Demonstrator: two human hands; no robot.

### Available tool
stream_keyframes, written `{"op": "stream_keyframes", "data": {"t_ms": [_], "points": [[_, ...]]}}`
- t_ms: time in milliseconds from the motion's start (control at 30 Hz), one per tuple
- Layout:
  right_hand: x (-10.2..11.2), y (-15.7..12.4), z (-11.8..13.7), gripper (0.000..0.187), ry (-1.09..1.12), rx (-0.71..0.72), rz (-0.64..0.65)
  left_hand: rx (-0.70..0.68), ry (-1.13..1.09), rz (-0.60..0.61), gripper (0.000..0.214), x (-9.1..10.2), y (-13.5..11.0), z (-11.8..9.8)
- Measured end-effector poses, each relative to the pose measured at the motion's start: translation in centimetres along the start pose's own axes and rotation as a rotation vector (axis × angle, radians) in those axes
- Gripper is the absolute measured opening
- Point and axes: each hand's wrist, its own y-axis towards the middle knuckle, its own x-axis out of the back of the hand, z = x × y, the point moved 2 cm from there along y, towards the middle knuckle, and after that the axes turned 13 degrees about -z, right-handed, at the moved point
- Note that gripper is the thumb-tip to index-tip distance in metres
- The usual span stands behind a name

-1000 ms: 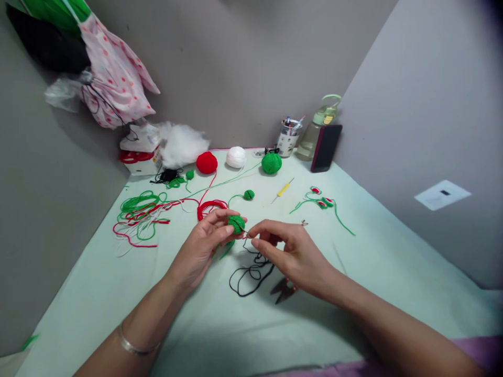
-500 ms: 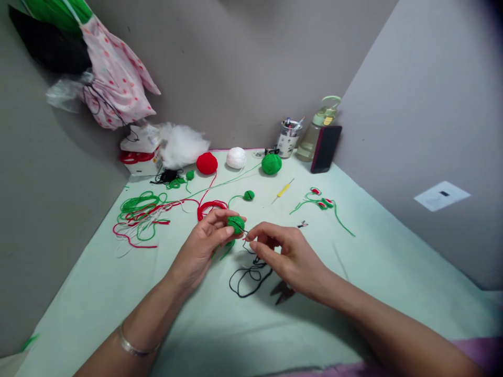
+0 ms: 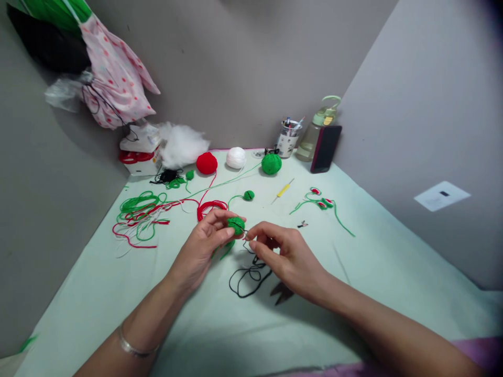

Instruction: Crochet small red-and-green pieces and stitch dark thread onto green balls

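My left hand (image 3: 204, 246) pinches a small green crocheted ball (image 3: 236, 225) between thumb and fingertips above the pale green table cover (image 3: 157, 293). My right hand (image 3: 283, 254) is closed in a pinch right beside the ball, on a thin needle with black thread; the needle tip meets the ball. A loop of black thread (image 3: 249, 275) trails from it onto the cover below both hands. Dark scissors (image 3: 283, 291) lie partly hidden under my right wrist.
Red (image 3: 206, 163), white (image 3: 236, 157) and green (image 3: 271, 163) yarn balls sit at the back, with stuffing (image 3: 183, 144), a pen cup (image 3: 288, 137), a bottle (image 3: 314, 133) and a phone (image 3: 326, 148). Tangled green and red yarn (image 3: 141, 214) lies left; a yellow crochet hook (image 3: 283, 190) and small crocheted pieces (image 3: 322, 201) lie right.
My right hand has crept left toward the green ball, closing the small gap. The left hand and ball have held still.
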Motion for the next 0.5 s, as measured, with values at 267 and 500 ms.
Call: {"op": "stream_keyframes", "data": {"t_ms": [267, 500], "points": [[-0.6, 0.4, -0.8, 0.009, -0.02, 0.117, -0.057, 0.064, -0.109, 0.035, 0.011, -0.4, -0.2, 0.5], [-0.7, 1.0, -1.3, 0.009, 0.031, 0.14, -0.093, 0.043, -0.051, -0.037, 0.017, -0.2, -0.1, 0.7]]}}
